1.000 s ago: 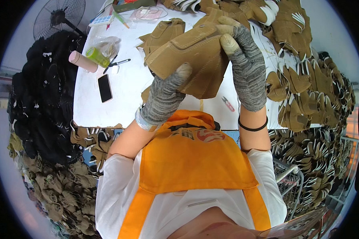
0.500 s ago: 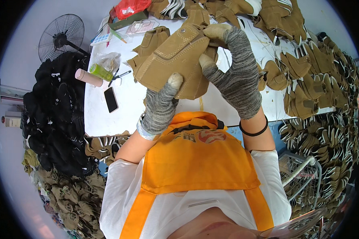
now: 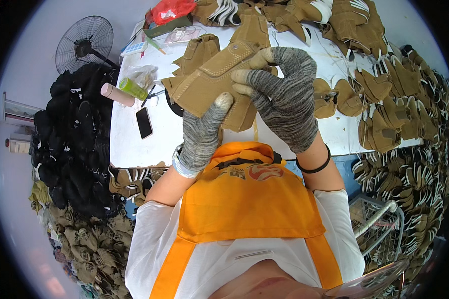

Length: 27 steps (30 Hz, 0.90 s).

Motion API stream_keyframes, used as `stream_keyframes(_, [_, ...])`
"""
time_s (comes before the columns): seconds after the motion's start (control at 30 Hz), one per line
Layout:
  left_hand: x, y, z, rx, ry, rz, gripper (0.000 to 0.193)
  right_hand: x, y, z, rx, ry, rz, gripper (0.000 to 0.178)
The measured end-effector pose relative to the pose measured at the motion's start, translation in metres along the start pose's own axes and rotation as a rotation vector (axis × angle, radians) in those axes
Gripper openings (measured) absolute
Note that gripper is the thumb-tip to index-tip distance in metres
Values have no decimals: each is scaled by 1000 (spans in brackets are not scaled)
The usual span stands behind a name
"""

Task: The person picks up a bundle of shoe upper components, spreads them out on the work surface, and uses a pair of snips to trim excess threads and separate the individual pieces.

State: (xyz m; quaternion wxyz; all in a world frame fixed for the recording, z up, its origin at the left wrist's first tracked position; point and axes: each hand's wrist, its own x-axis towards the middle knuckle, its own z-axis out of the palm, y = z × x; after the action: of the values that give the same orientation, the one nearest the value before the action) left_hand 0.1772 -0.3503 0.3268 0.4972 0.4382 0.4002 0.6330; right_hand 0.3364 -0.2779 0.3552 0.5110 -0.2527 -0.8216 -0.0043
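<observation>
A tan suede shoe upper [image 3: 199,92] with pale stitching, a strap and a metal snap is held up above the table. My left hand [image 3: 200,137], in a grey knit glove with a pale thumb tip, grips its lower edge, the thumb on the front face and the other fingers hidden behind. On the upper's right side, my gloved right hand [image 3: 289,97] has its fingertips closed against the edge beside the strap. More tan uppers [image 3: 197,54] rest on the table just behind the held one.
On the white table [image 3: 127,154] lie a phone [image 3: 144,123], a pink cylinder [image 3: 117,94] and a green bottle [image 3: 132,89]. Tan uppers [image 3: 381,127] line the right side. Beyond the left edge stand a fan [image 3: 84,46] and a black heap [image 3: 75,149]; a wire cart [image 3: 379,224] is at lower right.
My right hand has turned inward and its fingers have shifted left and down along the upper's edge. The upper has tilted and its right side looks folded in. My left hand keeps its grip.
</observation>
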Motion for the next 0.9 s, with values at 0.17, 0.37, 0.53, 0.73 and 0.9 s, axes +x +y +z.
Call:
stream_keyframes(0.17, [-2, -1, -6, 92, 22, 6, 47, -6, -2, 12, -175, -15, -46, 19])
stream_keyframes(0.37, [-2, -1, -10, 82, 33, 20, 51, 0, 36, -5, 133, 374, 301, 13])
stream_keyframes(0.53, [3, -3, -8, 20, 34, 6, 54, 0, 23, -4, -58, 108, 67, 13])
stream_keyframes(0.73, [2, -9, -12, 268, 59, 76, 51, 3, 5, 0, -183, 125, -11, 12])
stream_keyframes(0.9, [-1, -20, -14, 730, 57, 328, 42, 2, 3, -1, -260, 94, -8, 14])
